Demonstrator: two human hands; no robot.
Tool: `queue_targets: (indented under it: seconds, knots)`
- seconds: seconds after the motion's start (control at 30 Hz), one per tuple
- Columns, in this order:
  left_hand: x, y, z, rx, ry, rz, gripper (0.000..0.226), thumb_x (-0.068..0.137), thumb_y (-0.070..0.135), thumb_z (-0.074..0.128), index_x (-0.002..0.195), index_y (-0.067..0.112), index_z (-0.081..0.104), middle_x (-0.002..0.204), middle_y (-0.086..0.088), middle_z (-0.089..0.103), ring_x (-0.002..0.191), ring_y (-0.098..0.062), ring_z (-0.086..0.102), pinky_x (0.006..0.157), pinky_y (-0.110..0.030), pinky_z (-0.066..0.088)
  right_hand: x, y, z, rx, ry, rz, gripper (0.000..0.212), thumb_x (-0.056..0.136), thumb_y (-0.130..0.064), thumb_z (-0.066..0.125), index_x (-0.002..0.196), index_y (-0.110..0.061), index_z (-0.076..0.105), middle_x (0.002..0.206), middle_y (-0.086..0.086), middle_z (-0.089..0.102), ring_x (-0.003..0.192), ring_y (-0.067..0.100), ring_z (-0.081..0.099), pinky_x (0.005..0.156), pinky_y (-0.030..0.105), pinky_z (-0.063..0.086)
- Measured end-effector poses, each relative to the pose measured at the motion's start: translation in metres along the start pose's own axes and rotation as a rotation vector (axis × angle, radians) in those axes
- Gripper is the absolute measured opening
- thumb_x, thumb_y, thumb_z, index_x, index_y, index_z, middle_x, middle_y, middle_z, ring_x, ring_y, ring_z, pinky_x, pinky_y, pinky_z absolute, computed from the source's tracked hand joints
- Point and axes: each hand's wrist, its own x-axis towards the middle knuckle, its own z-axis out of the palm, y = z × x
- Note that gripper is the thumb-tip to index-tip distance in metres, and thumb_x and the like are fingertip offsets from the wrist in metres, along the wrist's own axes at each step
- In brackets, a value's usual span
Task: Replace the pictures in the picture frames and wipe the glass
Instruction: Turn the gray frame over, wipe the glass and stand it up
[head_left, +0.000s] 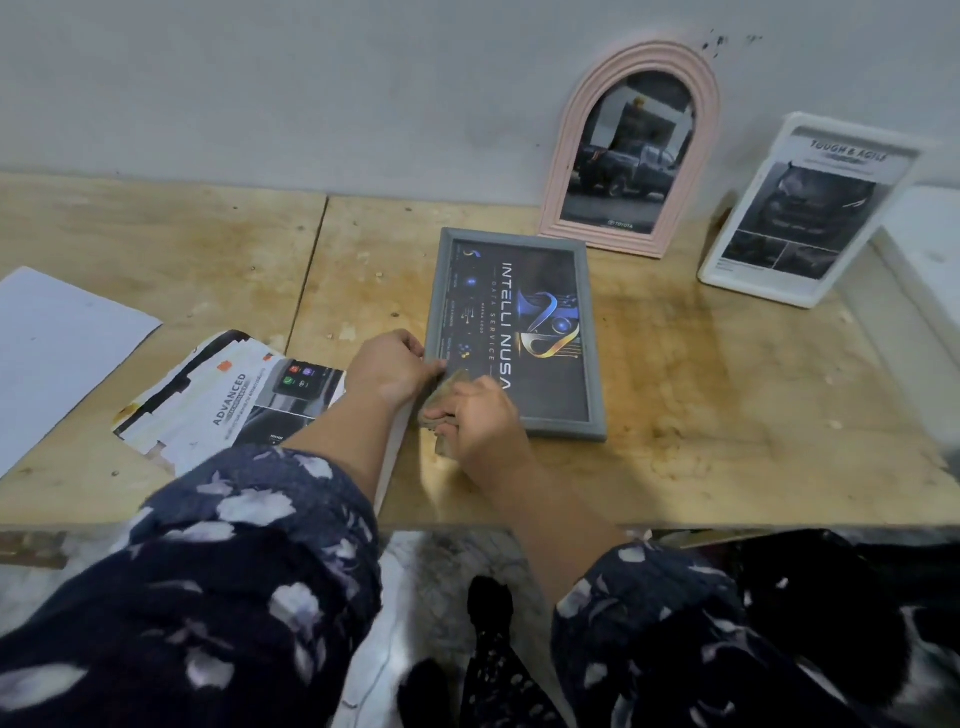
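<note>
On the stained plywood table (675, 374) by a grey wall (311, 78), your left hand (387, 366) pinched the grey frame (519, 332); your right hand (480, 415) gripped a cloth (451, 387).

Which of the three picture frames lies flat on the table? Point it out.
The grey rectangular frame, flat on the wooden table under both hands. The pink arched frame and the white frame both stand upright near the wall.

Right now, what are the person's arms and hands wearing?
Both arms wear loose dark navy sleeves printed with pale, whitish flower shapes, pushed up so the forearms are bare. The left hand and the right hand are bare too: no gloves, and no rings, watch or bracelets that I can see.
</note>
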Motion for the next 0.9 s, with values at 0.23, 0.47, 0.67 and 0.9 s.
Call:
queue_targets:
  seconds: [0.23, 0.47, 0.67, 0.9]
  knots:
    - [0.004, 0.003, 0.009, 0.097, 0.064, -0.007, 0.025, 0.079, 0.038, 0.074, 0.080, 0.022, 0.054, 0.089, -0.003, 0.065, 0.087, -0.027, 0.061, 0.076, -0.033, 0.050, -0.013, 0.026, -0.008, -0.034, 0.148, -0.005, 0.019, 0.066, -0.013, 0.059, 0.073, -0.018, 0.076, 0.082, -0.004, 0.071, 0.069, 0.029, 0.051, 0.064, 0.039, 0.051]
    - [-0.003, 0.010, 0.011, 0.140, 0.077, 0.006, 0.021, 0.085, 0.032, 0.067, 0.093, 0.016, 0.056, 0.092, -0.006, 0.062, 0.086, -0.030, 0.058, 0.074, -0.036, 0.050, -0.044, 0.077, -0.052, -0.207, 0.193, 0.032, 0.023, 0.058, -0.001, 0.070, 0.067, -0.022, 0.072, 0.075, -0.005, 0.067, 0.064, 0.029, 0.054, 0.058, 0.035, 0.046]
    - [-0.005, 0.011, 0.011, 0.159, 0.071, 0.010, 0.020, 0.087, 0.031, 0.065, 0.094, 0.016, 0.054, 0.092, -0.006, 0.062, 0.083, -0.030, 0.057, 0.069, -0.035, 0.048, -0.058, 0.097, -0.055, -0.204, 0.222, 0.145, 0.031, 0.060, 0.007, 0.074, 0.074, -0.021, 0.072, 0.080, -0.007, 0.067, 0.067, 0.025, 0.047, 0.058, 0.033, 0.046]
    - [-0.001, 0.013, 0.011, 0.176, 0.041, -0.016, 0.019, 0.086, 0.030, 0.065, 0.093, 0.017, 0.053, 0.090, -0.005, 0.060, 0.082, -0.028, 0.057, 0.069, -0.034, 0.047, -0.053, 0.110, -0.090, -0.051, 0.051, 0.277, 0.023, 0.080, 0.002, 0.061, 0.085, -0.014, 0.076, 0.097, 0.000, 0.066, 0.089, 0.021, 0.059, 0.073, 0.024, 0.041]
